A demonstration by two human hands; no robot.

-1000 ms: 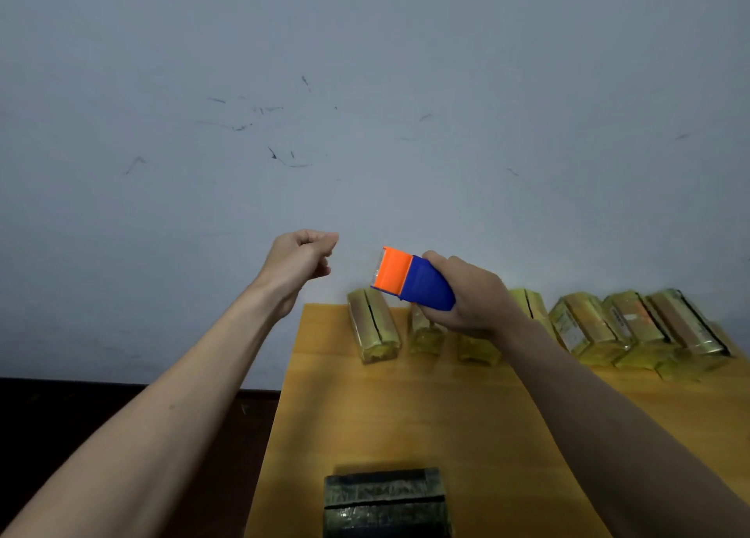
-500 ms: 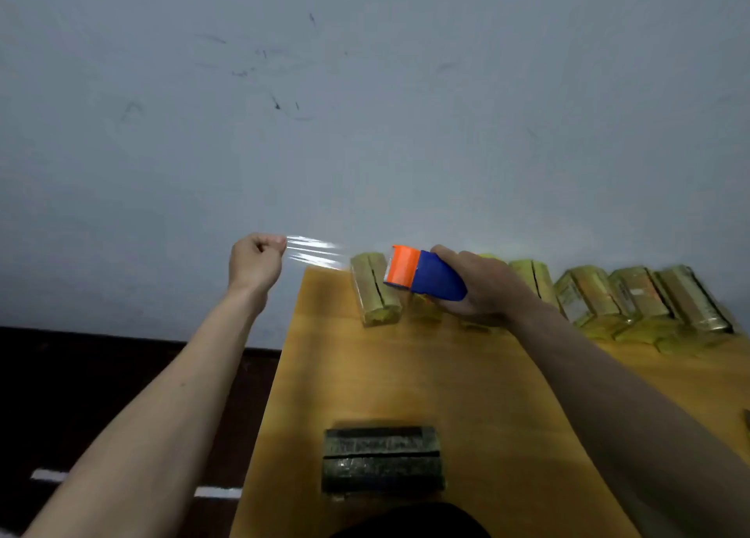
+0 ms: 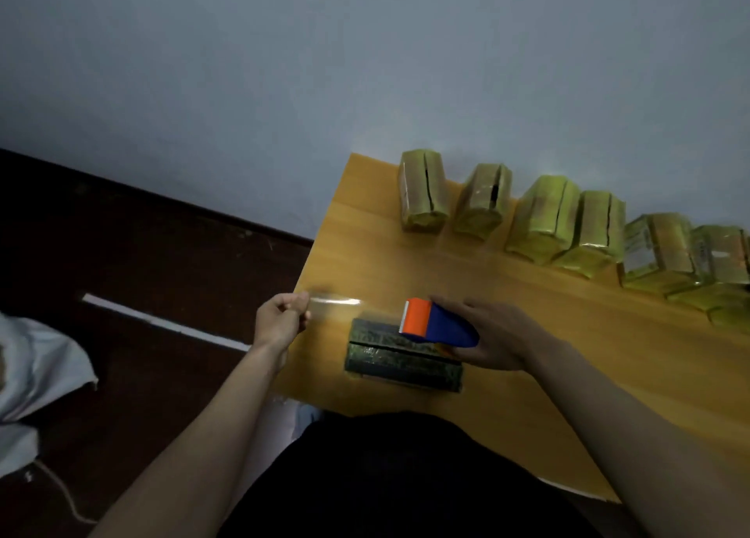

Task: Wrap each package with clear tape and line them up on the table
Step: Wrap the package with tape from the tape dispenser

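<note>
A dark green package lies near the front edge of the wooden table. My right hand grips an orange and blue tape dispenser just above the package's right part. My left hand pinches the free end of a strip of clear tape that stretches from the dispenser out past the table's left edge. Several yellow-green wrapped packages stand in a row along the table's far side by the wall.
A grey wall rises behind the table. To the left is a dark floor with a white line and a pale cloth at the left edge. My dark-clothed lap is below the table's front edge.
The view has tilted down. Both hands came down and toward me from the far row to the dark package. The tape strip pulled out between them stays stretched.
</note>
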